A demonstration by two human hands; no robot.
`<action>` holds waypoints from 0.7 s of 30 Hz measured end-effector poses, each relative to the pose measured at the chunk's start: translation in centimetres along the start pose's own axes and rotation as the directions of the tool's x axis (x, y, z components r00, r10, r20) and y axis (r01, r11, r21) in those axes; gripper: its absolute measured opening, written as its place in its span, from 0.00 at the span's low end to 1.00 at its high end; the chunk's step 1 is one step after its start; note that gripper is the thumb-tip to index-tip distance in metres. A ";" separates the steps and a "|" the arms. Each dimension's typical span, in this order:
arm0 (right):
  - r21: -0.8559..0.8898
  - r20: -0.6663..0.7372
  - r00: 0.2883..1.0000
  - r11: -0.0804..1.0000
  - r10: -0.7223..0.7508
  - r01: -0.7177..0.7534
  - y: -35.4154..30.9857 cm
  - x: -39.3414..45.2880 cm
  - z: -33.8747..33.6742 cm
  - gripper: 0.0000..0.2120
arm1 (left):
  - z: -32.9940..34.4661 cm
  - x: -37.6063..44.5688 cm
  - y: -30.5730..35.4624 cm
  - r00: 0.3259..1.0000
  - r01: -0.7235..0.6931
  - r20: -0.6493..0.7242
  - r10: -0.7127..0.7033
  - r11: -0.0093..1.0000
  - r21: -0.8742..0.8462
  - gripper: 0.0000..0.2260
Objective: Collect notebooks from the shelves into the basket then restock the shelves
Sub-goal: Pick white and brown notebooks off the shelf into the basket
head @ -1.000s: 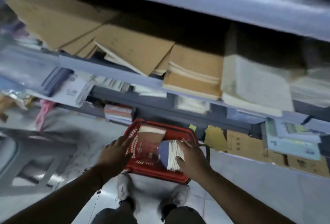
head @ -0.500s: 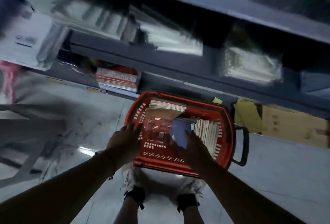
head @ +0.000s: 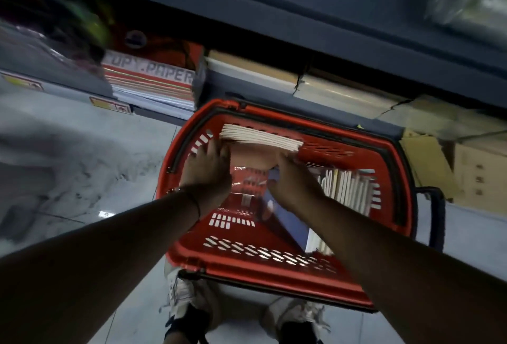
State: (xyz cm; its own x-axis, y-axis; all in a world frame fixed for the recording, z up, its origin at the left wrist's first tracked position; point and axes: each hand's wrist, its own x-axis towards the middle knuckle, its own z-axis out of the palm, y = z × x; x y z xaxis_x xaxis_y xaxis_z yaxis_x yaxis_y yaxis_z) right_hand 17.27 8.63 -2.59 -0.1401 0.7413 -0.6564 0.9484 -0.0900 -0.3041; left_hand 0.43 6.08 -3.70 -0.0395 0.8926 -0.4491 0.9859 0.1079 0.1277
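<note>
A red plastic basket with slotted walls sits on the pale floor, just near of the bottom shelf, with a dark handle folded down at its right end. Both of the person's arms reach down into it. The left hand and the right hand hold opposite sides of a stack of tan-covered notebooks that leans against the far wall of the basket, its white page edges turned up. The left hand's fingers lie flat along the stack's left edge; the right hand's fingers curl around its right edge. A second row of notebooks stands on edge along the right wall of the basket, and a blue-covered book leans beside them, under the right forearm. On the bottom shelf to the far left lies a pile of red-and-white copy paper reams. Brown cardboard boxes sit on the right. The person's pale shoes show below the near rim.
</note>
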 end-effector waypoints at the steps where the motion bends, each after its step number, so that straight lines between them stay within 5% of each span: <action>1: -0.034 -0.023 1.000 0.999 -0.007 0.006 0.2 0.4 0.0 0.32 | 0.4 -0.1 -0.1 1.000 -0.001 -0.008 0.001 1.000 -0.013 0.23; 5: -0.172 -0.109 0.993 0.985 -0.039 0.020 0.8 0.9 0.6 0.32 | 2.1 -0.6 -0.7 1.000 -0.017 0.020 0.019 0.995 -0.100 0.18; 8: -0.394 -0.142 0.980 0.916 -0.138 0.072 1.6 0.7 1.1 0.23 | 3.1 -1.2 -1.3 0.996 -0.013 0.086 0.028 0.985 -0.172 0.14; 12: -0.463 -0.149 0.977 0.884 -0.151 0.066 2.9 -0.2 1.6 0.15 | 2.9 -2.2 -1.2 0.993 0.103 0.105 -0.061 0.880 -0.463 0.05; 17: 0.015 -0.240 0.971 1.000 0.002 0.002 3.6 -2.3 -0.3 0.05 | -0.2 -4.6 -0.9 0.992 0.128 0.093 -0.089 0.668 -0.733 0.04; 21: 0.473 -0.201 0.977 0.880 0.076 0.029 2.1 -5.6 -4.6 0.05 | -4.9 -7.4 -0.9 0.994 0.099 0.074 -0.075 0.433 -0.896 0.05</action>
State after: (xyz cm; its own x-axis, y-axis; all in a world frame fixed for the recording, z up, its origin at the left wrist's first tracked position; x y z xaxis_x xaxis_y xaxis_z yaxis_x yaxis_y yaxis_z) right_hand 21.30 7.30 3.63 -0.0081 0.8507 -0.5257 0.6963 -0.3725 -0.6135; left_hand -0.93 1.52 3.86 -0.1012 0.8474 -0.5212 0.2770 0.5272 0.8033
